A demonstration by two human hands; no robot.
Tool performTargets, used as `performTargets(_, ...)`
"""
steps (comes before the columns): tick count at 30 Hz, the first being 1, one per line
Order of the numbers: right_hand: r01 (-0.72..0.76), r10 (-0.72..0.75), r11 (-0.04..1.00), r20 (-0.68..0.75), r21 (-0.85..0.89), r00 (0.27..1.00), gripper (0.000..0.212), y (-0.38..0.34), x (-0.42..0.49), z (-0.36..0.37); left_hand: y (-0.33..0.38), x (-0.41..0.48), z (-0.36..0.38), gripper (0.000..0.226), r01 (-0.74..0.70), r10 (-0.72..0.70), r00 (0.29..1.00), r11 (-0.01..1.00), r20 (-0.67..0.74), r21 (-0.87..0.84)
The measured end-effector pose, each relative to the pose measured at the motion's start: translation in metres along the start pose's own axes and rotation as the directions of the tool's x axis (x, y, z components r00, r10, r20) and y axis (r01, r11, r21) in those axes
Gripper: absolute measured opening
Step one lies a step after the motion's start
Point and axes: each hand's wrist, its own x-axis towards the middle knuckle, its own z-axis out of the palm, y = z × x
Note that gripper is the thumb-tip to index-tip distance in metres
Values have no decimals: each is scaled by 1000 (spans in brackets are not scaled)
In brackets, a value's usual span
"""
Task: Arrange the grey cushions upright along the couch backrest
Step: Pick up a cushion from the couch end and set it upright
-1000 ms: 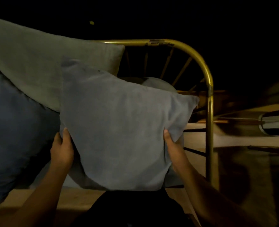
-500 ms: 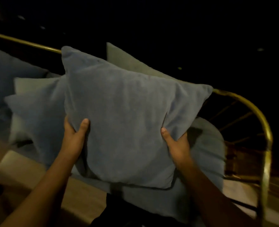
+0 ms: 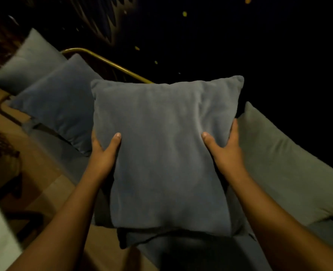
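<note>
I hold a square grey cushion (image 3: 165,149) upright in front of me over the couch seat. My left hand (image 3: 105,151) grips its left edge, thumb on the front face. My right hand (image 3: 225,151) grips its right edge the same way. To the left, a blue-grey cushion (image 3: 58,106) leans against the brass backrest rail (image 3: 111,62), and a paler grey cushion (image 3: 27,61) stands beyond it. A large light grey cushion (image 3: 290,165) lies slanted at the right. The room is dark.
The couch seat (image 3: 210,251) shows below the held cushion, with a dark folded cloth (image 3: 134,237) on it. Wooden floor (image 3: 44,182) runs along the left, with a dark object (image 3: 3,153) standing on it. Beyond the rail is blackness.
The view has swung left along the couch. The held cushion now sits squarely upright and lower, between the blue-grey cushion and the light grey one. Both hands keep their grip.
</note>
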Motion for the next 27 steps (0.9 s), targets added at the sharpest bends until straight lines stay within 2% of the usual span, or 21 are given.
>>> performTargets(2,-17,17,997,7,-71,1000,106,-7,27,15,1,23,-1,84,16,-16,1000,1000,7,-1)
performTargets(4,-59,70,984,57,-171,996,102,-13,54,24,4,44,3,90,66,-68,995,997,67,39)
performTargets(7,-102,163,918,129,-384,978,101,-10,81,37,4,57,19,87,148,-212,968,912,132,382)
performTargets(10,-75,200,841,178,-536,963,95,5,84,49,-6,62,39,78,44,-160,976,808,147,588)
performTargets(12,-74,199,839,178,-538,964,92,12,82,47,-17,67,48,77,9,-144,976,773,161,634)
performTargets(14,-102,187,896,159,-432,970,94,18,79,38,-22,73,51,80,4,-125,980,796,158,606)
performTargets(16,-196,230,951,125,-237,965,95,25,76,22,-26,79,43,84,57,-122,988,858,95,511)
performTargets(18,-331,341,940,160,-84,926,90,33,67,9,-34,82,27,85,180,-210,976,921,51,344)
performTargets(20,-382,375,924,214,-6,902,82,40,55,6,-38,76,16,82,248,-268,956,955,118,164)
performTargets(23,-315,302,949,221,25,927,79,26,51,12,-27,67,15,64,171,-184,973,980,138,101)
performTargets(27,-181,185,983,241,-38,953,85,-16,76,7,17,78,10,62,68,-75,988,996,138,54)
